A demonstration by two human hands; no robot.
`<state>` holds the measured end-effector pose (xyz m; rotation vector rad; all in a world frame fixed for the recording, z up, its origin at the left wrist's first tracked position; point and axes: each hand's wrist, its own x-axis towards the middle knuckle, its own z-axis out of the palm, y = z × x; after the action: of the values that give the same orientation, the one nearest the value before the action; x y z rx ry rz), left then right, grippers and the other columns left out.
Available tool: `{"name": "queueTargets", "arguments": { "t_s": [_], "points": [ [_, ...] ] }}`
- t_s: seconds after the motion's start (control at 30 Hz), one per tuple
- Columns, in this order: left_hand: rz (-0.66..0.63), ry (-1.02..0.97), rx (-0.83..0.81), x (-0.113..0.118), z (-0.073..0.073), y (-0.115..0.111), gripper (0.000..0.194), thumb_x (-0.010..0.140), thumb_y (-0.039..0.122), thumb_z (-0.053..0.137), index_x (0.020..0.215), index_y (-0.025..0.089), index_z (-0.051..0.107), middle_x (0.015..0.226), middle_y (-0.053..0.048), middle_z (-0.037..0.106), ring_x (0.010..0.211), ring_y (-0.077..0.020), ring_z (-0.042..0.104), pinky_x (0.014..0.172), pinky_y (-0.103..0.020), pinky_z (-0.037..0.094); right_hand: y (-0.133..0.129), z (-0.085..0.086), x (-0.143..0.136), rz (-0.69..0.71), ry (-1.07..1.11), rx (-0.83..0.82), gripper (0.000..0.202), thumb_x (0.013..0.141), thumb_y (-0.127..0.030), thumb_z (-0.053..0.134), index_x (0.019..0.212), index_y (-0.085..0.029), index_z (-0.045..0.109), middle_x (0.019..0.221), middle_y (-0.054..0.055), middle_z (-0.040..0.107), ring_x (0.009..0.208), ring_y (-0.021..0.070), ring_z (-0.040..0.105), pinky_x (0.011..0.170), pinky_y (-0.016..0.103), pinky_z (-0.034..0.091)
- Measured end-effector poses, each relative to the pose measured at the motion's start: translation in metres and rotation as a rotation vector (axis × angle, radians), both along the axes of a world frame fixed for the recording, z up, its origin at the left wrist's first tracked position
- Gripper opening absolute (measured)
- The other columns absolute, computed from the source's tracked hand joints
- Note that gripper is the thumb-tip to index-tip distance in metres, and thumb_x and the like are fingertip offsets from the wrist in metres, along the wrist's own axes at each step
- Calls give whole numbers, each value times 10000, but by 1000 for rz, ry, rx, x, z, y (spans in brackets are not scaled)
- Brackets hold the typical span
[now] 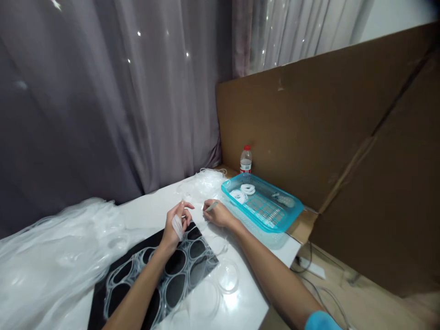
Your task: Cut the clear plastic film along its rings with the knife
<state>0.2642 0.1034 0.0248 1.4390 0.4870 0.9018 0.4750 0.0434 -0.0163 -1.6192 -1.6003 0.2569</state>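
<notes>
My left hand (178, 223) is raised over the far corner of a black mat (174, 263), its fingers curled but apart. White bands (177, 226) lie across its palm. To the right, my right hand (216, 212) rests low over the white table (254, 293), fingers pinched around a thin pale tool (211, 206) whose exact shape is unclear. Clear ring-shaped strips (176, 261) spread over the mat, and more clear rings (227, 276) lie on the table beside it.
A blue basket (282, 226) with white ring bundles (239, 196) stands right of my right hand. Behind it is a red-capped bottle (245, 160). Clear film heaps (62, 247) cover the left side. A cardboard wall (309, 119) borders the right, a curtain (103, 91) the back.
</notes>
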Motion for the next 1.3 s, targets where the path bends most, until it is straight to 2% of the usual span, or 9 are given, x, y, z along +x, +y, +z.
{"name": "queueTargets", "arguments": {
  "t_s": [0.1, 0.2, 0.37, 0.5, 0.67, 0.87, 1.03, 1.2, 1.3],
  "points": [
    [21, -6, -21, 0, -19, -1, 642, 995, 791, 571, 1041, 160, 677, 597, 48, 548, 353, -55, 339, 378, -204, 186, -1, 1, -3, -52, -53, -31, 95, 810, -127, 691, 774, -210, 661, 793, 27, 710, 742, 196, 602, 682, 292, 365],
    [42, 1, -27, 0, -33, 1, 604, 980, 764, 621, 1030, 165, 681, 656, 30, 600, 368, -51, 355, 390, -211, 194, -2, 4, -4, -58, -45, 16, 76, 850, -146, 679, 830, -217, 660, 840, 19, 714, 780, 195, 594, 722, 292, 379],
    [99, 37, -2, -1, -46, 8, 522, 933, 671, 742, 1098, 178, 697, 687, 24, 657, 426, -64, 402, 438, -204, 251, -5, 19, -9, -44, 78, 164, 93, 953, -241, 636, 863, -218, 643, 894, 38, 720, 834, 207, 614, 807, 312, 445],
    [79, 92, 22, -1, -49, 6, 607, 939, 657, 740, 1294, 167, 687, 488, 69, 568, 399, -113, 456, 469, -214, 321, -9, 33, -18, 20, 241, 273, 202, 987, -320, 648, 814, -224, 604, 961, 64, 749, 900, 225, 664, 865, 334, 491],
    [-6, 141, 36, 2, -47, -2, 588, 917, 690, 752, 1130, 142, 761, 403, 65, 506, 313, -114, 399, 421, -234, 270, -13, 41, -28, 102, 304, 279, 205, 993, -355, 674, 846, -216, 644, 1007, 74, 767, 921, 222, 688, 874, 337, 508],
    [55, 117, 41, -2, -45, 2, 537, 944, 684, 718, 1081, 165, 730, 406, 58, 516, 337, -109, 405, 426, -222, 259, -12, 41, -30, 72, 329, 281, 188, 950, -340, 723, 822, -210, 675, 1033, 76, 776, 985, 231, 704, 924, 349, 516],
    [86, 99, 33, -3, -47, 4, 516, 924, 690, 740, 1027, 186, 702, 440, 50, 547, 367, -106, 412, 443, -223, 285, -8, 37, -36, 48, 408, 262, 220, 931, -369, 750, 798, -211, 674, 833, 25, 726, 782, 192, 641, 749, 307, 489],
    [104, 81, 19, -4, -49, 4, 500, 912, 688, 755, 1039, 215, 653, 463, 64, 557, 381, -102, 401, 447, -216, 267, -8, 35, -46, 59, 432, 182, 230, 931, -395, 746, 814, -201, 707, 760, 19, 719, 706, 181, 632, 682, 294, 479],
    [107, 72, 14, -4, -49, 4, 494, 921, 694, 739, 1028, 223, 636, 473, 64, 563, 386, -100, 393, 449, -218, 260, -15, 38, -51, 9, 337, 179, 231, 949, -380, 717, 795, -207, 708, 748, 29, 733, 690, 185, 638, 668, 297, 473]
  ]
}}
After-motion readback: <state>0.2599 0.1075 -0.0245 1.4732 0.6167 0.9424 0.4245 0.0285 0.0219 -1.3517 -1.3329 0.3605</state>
